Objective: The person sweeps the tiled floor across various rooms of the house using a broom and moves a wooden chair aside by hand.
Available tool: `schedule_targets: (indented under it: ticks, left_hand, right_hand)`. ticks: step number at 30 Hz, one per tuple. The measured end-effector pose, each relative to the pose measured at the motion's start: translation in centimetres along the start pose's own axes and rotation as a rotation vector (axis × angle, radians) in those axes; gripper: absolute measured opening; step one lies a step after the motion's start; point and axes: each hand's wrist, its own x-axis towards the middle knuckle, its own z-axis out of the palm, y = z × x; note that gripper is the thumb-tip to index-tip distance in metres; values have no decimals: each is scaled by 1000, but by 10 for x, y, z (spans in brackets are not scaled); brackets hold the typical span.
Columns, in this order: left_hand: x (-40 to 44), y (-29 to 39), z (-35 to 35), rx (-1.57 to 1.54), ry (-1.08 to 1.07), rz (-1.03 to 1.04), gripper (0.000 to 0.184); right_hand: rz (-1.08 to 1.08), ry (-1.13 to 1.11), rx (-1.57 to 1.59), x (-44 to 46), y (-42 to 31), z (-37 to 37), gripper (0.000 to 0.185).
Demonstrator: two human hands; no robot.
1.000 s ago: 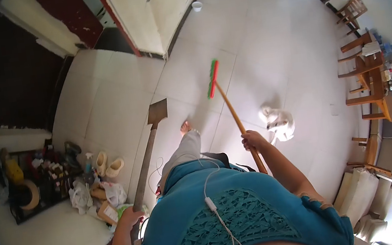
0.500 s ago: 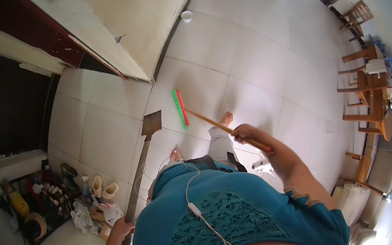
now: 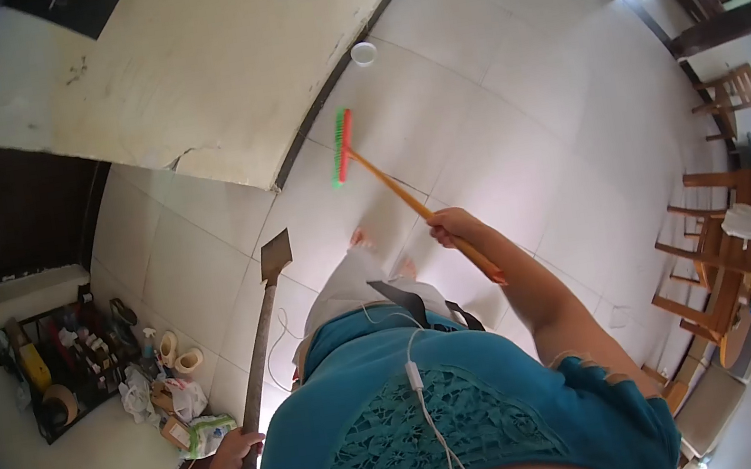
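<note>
My right hand (image 3: 454, 226) is closed around the orange-brown handle of a broom (image 3: 393, 186). The broom's red head with green bristles lies ahead of my feet, near the wall corner. At the lower left, my left hand (image 3: 236, 449) grips the long handle of a flat-bladed shovel (image 3: 260, 332). Its brown, square blade points forward, left of my feet. A white cable hangs down the front of my teal top.
A white bowl (image 3: 364, 54) sits on the floor by the wall. On the left are a shoe rack (image 3: 76, 358), pale slippers (image 3: 188, 361) and plastic bags (image 3: 137, 395). Wooden chairs and a table (image 3: 734, 256) line the right side. The wall corner (image 3: 276, 187) juts out ahead.
The broom head has moved forward, farther from my feet. The bowl and wall corner appear nearer. The white animal seen on the right earlier is out of view.
</note>
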Motion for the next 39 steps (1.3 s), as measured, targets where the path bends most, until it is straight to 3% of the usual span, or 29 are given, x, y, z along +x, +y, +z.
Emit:
schedule_targets:
  ticks: [2,4,7,12,18,22,27,30,31,35,39]
  left_hand:
    - [-11,30,28,-10,97,29,18]
    - [-10,56,43,-27,113,31,18]
    - [-8,93,59,-49,110,9,20]
    - [-10,159,82,-85,89,13,22]
    - [-25,235,112,-55,75,44,24]
    - [-34,282,140,-37,63,45,26]
    - [-47,345,199,-12,87,45,28]
    - [-59,390,244,-12,110,24,29]
    - [-63,401,255,-20,113,-10,30]
    - [-57,436,304,-96,134,-35,30]
    - [-71,463,352,-123,124,-42,30]
  right_hand:
    - [19,-87,-13,39,-32,6,17]
    - [180,-66,110,61,-74,18,13]
    - [55,14,75,95,-112,-21,16]
    - [90,133,220,45,-161,-127,15]
    - [71,263,-119,-5,-193,-145,12]
    - [168,118,-29,-5,-204,-152,9]
    - [157,130,-84,-13,-227,-254,13]
    - [130,233,-42,-26,-256,-369,12]
    - [164,360,-16,-29,-268,-399,11]
    - [-5,433,-230,-59,-342,-443,8]
    - [-41,309,-274,-51,-400,-460,8]
